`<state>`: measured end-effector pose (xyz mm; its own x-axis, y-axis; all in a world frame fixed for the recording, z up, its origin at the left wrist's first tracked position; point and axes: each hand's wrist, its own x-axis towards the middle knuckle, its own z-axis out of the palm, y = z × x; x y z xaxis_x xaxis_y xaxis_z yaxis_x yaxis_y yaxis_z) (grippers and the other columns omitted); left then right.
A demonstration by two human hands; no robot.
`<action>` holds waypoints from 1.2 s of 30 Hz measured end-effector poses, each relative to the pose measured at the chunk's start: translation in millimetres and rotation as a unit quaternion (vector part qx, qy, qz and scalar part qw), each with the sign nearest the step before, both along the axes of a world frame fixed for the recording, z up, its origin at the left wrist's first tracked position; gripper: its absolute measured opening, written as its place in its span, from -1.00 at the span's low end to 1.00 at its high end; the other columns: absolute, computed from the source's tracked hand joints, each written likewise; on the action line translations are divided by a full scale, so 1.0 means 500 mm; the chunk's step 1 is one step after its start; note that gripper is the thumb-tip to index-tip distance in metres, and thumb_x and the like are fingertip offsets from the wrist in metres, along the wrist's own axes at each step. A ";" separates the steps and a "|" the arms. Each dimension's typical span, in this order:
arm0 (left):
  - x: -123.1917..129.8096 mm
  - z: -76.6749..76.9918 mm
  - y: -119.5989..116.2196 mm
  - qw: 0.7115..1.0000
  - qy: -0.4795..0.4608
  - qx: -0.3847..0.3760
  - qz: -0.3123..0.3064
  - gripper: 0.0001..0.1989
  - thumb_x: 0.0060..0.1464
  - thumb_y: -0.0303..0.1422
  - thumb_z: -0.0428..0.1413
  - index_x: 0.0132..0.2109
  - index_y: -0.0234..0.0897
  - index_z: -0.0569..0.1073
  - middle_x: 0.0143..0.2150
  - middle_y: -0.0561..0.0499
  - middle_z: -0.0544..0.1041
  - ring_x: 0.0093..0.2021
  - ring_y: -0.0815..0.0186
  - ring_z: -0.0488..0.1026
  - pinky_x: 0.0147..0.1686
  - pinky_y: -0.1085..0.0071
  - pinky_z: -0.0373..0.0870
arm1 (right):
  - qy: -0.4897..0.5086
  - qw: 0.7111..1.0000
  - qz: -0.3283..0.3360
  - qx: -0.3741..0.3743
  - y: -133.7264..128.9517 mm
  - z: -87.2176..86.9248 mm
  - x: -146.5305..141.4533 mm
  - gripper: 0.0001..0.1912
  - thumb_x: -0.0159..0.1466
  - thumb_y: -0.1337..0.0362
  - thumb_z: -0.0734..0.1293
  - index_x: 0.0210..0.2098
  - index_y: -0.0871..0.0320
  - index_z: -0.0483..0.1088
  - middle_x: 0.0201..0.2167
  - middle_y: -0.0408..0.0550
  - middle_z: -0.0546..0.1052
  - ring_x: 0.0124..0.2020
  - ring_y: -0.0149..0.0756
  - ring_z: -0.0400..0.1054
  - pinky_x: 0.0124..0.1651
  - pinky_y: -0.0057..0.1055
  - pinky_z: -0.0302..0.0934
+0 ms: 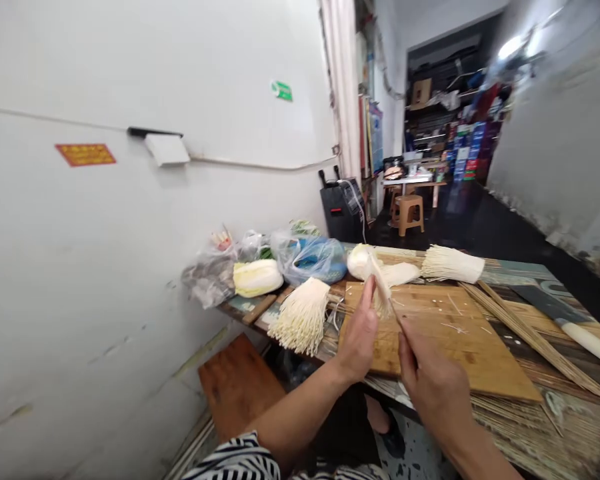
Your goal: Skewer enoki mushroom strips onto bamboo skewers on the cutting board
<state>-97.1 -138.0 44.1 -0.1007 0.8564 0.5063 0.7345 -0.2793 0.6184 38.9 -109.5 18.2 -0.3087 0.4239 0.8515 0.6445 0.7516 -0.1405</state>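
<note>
Above the wooden cutting board (pixel 460 347), my left hand (pixel 359 339) holds a thin, upright bunch of enoki mushrooms (pixel 381 293) between its fingers and thumb. My right hand (pixel 437 380) is closed round a thin brown stick (pixel 396 312), whose far end meets the bunch; whether it has gone in cannot be made out. Small white scraps lie on the board. One large enoki clump (pixel 304 317) rests left of the board, another (pixel 453 265) behind it at the right. A smaller white piece (pixel 401 273) lies at the board's back edge.
Bundled thin sticks (pixel 540 337) and a large knife (pixel 555 310) with a pale handle lie at the right. Napa cabbage (pixel 257 277) and plastic bags (pixel 310 257) stand along the wall side. A black speaker (pixel 341 210) and a plastic stool (pixel 409 212) are beyond the table.
</note>
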 end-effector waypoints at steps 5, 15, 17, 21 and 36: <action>-0.134 -0.008 -0.093 0.949 0.011 0.197 0.247 -0.41 0.35 -0.15 -0.29 0.42 -0.24 -0.17 0.46 -0.08 -0.10 0.42 0.14 -0.08 0.38 0.15 -0.07 | -0.049 0.992 0.107 -0.047 0.023 0.040 -0.056 -0.67 0.37 0.30 0.15 -0.06 0.22 0.51 -0.18 0.03 0.61 -0.30 -0.28 0.53 -0.27 -0.43 0.32; -0.343 -0.090 -0.181 0.900 0.060 0.199 0.383 -0.48 0.36 -0.24 -0.20 0.40 -0.16 -0.01 0.42 -0.09 0.04 0.41 0.14 -0.04 0.36 0.11 -0.07 | -0.265 0.938 0.157 -0.155 0.102 0.043 -0.269 -0.61 0.38 0.24 0.07 0.01 0.12 0.45 -0.30 -0.02 0.61 -0.34 -0.31 0.47 -0.36 -0.47 0.16; -0.371 -0.095 -0.164 0.925 0.078 0.145 0.341 -0.50 0.36 -0.26 -0.22 0.39 -0.17 0.04 0.40 -0.10 0.10 0.41 0.18 -0.02 0.36 0.11 -0.06 | -0.296 0.929 0.150 -0.163 0.142 0.016 -0.289 -0.63 0.36 0.24 0.09 -0.02 0.10 0.47 -0.40 -0.05 0.60 -0.41 -0.30 0.45 -0.42 -0.47 0.09; -0.415 -0.085 -0.109 0.960 0.199 -0.041 0.190 -0.51 0.37 -0.24 -0.26 0.36 -0.26 0.09 0.40 -0.12 0.11 0.41 0.26 -0.03 0.37 0.14 -0.11 | -0.359 0.907 0.145 -0.169 0.196 -0.024 -0.301 -0.64 0.37 0.23 0.09 -0.09 0.08 0.49 -0.43 -0.06 0.59 -0.44 -0.29 0.45 -0.47 -0.46 0.00; -0.403 -0.058 0.031 0.926 0.286 -0.236 0.067 -0.37 0.35 -0.08 -0.29 0.36 -0.46 0.04 0.41 -0.25 0.01 0.42 0.19 -0.11 0.35 0.22 -0.11 | -0.383 0.898 0.136 -0.169 0.200 -0.027 -0.300 -0.60 0.36 0.27 0.14 0.13 0.00 0.38 -0.28 -0.04 0.61 -0.34 -0.32 0.47 -0.41 -0.50 0.11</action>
